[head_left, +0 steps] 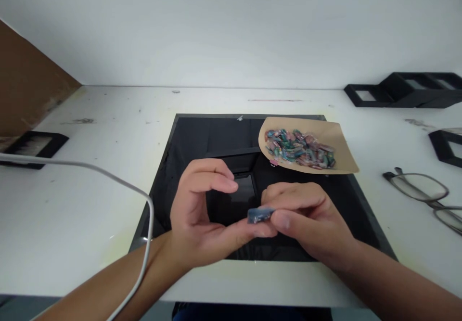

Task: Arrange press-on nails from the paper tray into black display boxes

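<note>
Both hands meet over a black square mat (187, 133) on the white table. My right hand (306, 220) pinches a small bluish, glossy piece (260, 214) between thumb and fingers. My left hand (202, 210) touches the same piece with its thumb tip, while its fingers curl above, apart from it. Behind the hands, a small black frame (234, 160) lies on the mat, partly hidden. A brown paper sheet (342, 155) at the mat's far right corner carries a heap of several multicoloured shiny pieces (299, 148).
A white cable (108, 174) runs from the left across my left forearm. Spectacles (422, 191) lie at the right. Black frames sit at the far right (404, 90), right edge (445, 145) and left (32, 145). A brown board (25, 80) leans at the left.
</note>
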### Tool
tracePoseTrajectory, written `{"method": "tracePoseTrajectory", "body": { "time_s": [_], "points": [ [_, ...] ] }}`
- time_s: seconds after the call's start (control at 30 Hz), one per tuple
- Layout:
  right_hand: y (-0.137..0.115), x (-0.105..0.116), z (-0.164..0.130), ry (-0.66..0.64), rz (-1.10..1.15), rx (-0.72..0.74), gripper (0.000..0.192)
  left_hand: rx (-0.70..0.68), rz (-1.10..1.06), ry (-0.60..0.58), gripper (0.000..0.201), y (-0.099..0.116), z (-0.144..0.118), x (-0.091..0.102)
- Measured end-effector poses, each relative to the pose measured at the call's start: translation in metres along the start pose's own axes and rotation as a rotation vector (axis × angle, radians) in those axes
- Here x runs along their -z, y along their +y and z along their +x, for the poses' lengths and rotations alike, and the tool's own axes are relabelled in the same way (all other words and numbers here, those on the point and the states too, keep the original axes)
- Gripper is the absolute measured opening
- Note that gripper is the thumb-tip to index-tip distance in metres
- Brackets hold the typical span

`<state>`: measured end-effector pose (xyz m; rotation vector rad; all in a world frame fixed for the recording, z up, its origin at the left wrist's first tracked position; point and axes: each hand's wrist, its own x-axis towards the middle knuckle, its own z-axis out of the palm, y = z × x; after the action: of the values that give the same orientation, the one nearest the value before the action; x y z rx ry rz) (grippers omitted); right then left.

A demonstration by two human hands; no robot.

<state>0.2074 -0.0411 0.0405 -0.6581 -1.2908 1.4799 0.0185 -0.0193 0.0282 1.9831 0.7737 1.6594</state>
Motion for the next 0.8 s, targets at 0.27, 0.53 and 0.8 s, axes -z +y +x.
{"method": "tracePoseTrajectory", "body": {
  "time_s": [0.27,0.53,0.8],
  "points": [
    [-0.005,-0.005,-0.003,-0.003,-0.097,0.048,0.016,0.031,-0.176,-0.204,0.016,0.011,0.007,-0.002],
    [0.004,-0.005,-0.002,-0.064,-0.069,0.063,0.007,0.200,-0.294,-0.199,0.017,0.018,0.002,-0.004],
    [0.012,0.002,0.000,-0.129,-0.240,0.059,0.021,0.189,-0.293,-0.101,0.011,0.016,0.000,0.014]
  ]
}}
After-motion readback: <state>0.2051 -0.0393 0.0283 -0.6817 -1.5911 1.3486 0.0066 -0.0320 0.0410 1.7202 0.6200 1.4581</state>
